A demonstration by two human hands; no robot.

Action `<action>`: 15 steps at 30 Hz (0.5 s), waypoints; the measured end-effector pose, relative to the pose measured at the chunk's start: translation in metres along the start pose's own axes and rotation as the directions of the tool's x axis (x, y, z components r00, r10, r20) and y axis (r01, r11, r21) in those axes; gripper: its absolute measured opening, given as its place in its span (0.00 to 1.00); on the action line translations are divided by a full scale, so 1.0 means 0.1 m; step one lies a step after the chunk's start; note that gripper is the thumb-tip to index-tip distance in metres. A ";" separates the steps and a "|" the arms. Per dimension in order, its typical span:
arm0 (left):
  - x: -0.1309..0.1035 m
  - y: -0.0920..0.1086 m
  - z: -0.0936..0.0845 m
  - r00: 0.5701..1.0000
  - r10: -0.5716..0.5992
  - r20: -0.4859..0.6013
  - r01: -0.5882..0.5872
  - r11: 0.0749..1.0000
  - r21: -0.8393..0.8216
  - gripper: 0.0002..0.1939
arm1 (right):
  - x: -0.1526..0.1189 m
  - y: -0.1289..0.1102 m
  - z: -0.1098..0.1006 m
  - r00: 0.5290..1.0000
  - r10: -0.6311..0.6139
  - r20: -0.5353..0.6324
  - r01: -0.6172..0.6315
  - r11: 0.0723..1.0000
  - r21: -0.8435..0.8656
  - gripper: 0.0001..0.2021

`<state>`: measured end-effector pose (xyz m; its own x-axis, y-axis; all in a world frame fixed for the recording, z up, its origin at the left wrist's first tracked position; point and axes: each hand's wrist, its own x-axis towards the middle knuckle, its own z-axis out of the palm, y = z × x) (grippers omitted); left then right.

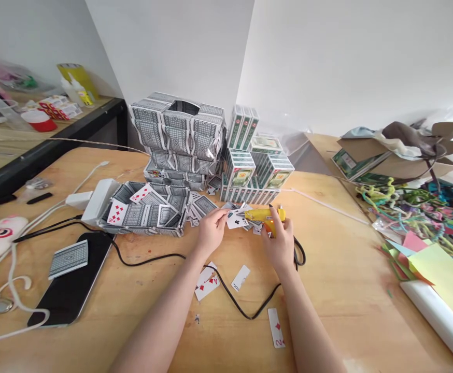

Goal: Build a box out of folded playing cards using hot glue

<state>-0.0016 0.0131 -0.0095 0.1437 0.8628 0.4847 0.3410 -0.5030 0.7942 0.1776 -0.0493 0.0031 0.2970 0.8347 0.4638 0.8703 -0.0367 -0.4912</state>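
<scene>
A playing card point(236, 221) with black clubs is pinched at its left edge by my left hand point(212, 230). My right hand point(280, 239) is wrapped round a yellow glue gun point(264, 215), whose nozzle points left and lies at the card's upper right. A black cord runs from near the gun across the table. Beyond my left hand, loose cards point(203, 205) lie in a heap next to an open box made of cards point(180, 228). Several cut card pieces, one a red two point(276, 328), lie around my forearms.
A tall card-built structure point(180, 132) and stacked green card packs point(240, 173) stand at the back. At left are a black phone point(76, 282), a white power strip point(99, 201) and cables. Coloured papers point(436, 267), yarn and a cardboard box lie at right.
</scene>
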 end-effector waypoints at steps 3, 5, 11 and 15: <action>0.00 0.00 0.00 1.000 0.007 -0.004 -0.007 1.000 -0.004 0.08 | 0.00 0.00 0.00 1.000 -0.002 0.013 0.002 1.000 -0.001 0.23; 0.00 0.00 0.00 1.000 0.010 -0.005 -0.010 1.000 -0.006 0.08 | 0.00 0.01 -0.01 1.000 -0.004 0.021 0.004 1.000 0.002 0.24; 0.01 0.00 0.00 1.000 0.019 -0.020 -0.020 1.000 -0.020 0.09 | 0.00 0.05 -0.01 0.999 -0.007 0.032 0.007 1.000 0.019 0.25; 0.01 -0.01 0.00 0.999 -0.004 -0.047 0.004 1.000 -0.011 0.08 | 0.01 0.06 -0.02 0.999 -0.013 0.033 0.012 1.000 0.017 0.25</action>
<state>-0.0022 0.0142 -0.0102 0.0988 0.8617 0.4977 0.3313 -0.5001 0.8001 0.1839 -0.0503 0.0019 0.2729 0.8525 0.4458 0.8668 -0.0169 -0.4983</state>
